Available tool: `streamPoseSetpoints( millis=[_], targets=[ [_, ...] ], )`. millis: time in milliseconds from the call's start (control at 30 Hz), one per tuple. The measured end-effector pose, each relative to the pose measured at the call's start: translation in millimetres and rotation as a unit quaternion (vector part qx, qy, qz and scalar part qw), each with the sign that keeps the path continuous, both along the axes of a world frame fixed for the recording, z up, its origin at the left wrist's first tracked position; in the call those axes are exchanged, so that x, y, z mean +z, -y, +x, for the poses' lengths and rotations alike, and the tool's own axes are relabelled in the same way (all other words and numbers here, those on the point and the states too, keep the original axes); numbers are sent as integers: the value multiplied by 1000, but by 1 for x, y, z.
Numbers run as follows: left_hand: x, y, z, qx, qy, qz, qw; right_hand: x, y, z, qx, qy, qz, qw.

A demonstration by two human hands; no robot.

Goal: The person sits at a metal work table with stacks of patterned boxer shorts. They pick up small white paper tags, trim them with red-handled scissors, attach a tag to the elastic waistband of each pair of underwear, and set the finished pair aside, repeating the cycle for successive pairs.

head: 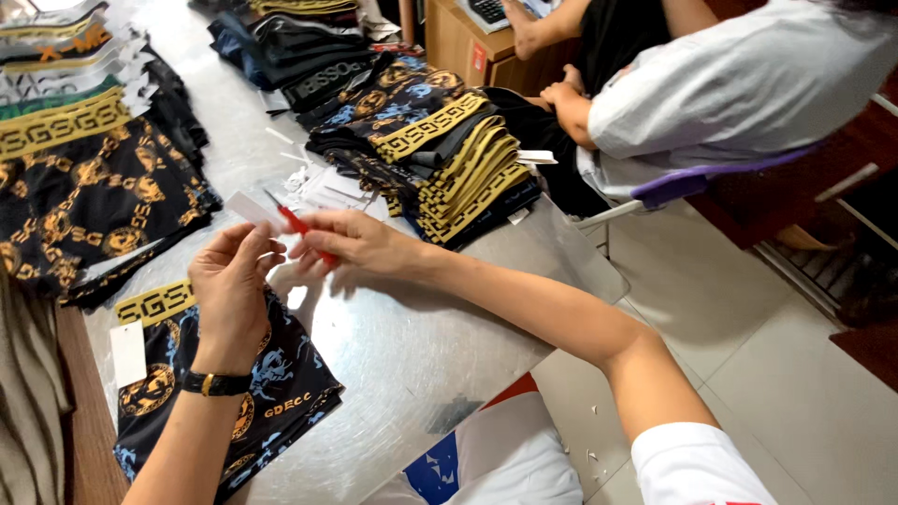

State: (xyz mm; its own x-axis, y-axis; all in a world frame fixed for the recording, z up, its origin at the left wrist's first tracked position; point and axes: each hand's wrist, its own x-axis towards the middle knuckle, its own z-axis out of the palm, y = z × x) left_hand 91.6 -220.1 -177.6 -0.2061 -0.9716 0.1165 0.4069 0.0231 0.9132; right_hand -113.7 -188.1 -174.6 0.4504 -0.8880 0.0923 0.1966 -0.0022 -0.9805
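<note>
My left hand (234, 281) is raised over the metal table (412, 346) and pinches a small white paper tag (248, 208) by its lower end. My right hand (360, 245) holds small red-handled snips (301, 227) with the blades pointing at the tag. A black wristband sits on my left wrist. Under my left forearm lies a folded black garment (271, 393) with gold and blue print and a gold patterned waistband, with a white tag beside it.
Stacks of folded black-and-gold garments (449, 159) fill the table's middle and left (84, 187). A pile of loose white tags (323, 187) lies behind my hands. Another person in a white shirt (739, 93) sits at the right on a chair. A tiled floor lies below.
</note>
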Motion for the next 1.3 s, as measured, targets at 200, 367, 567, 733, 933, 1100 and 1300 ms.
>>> streamPoseSetpoints(
  millis=[200,367,567,733,933,1100,1300],
  targets=[
    [-14,9,6,30,105,-3,994,-35,13,-1,-76,14,109,991],
    [-26,34,1,23,12,1,1000,-56,20,-7,-58,12,35,998],
    [-30,45,4,6,-44,-1,999,-50,26,1,-31,-45,-18,998],
    [-32,47,5,-12,-57,-6,998,-41,25,6,-32,-61,-27,997],
    [-42,48,1,-24,-70,-3,997,-41,25,8,-31,-66,-33,997],
    [-48,47,-5,-21,-79,1,997,-42,27,7,-30,-62,-21,997],
    [-51,46,-6,-31,-90,-7,995,-45,29,7,-31,-61,-29,997]
  ],
)
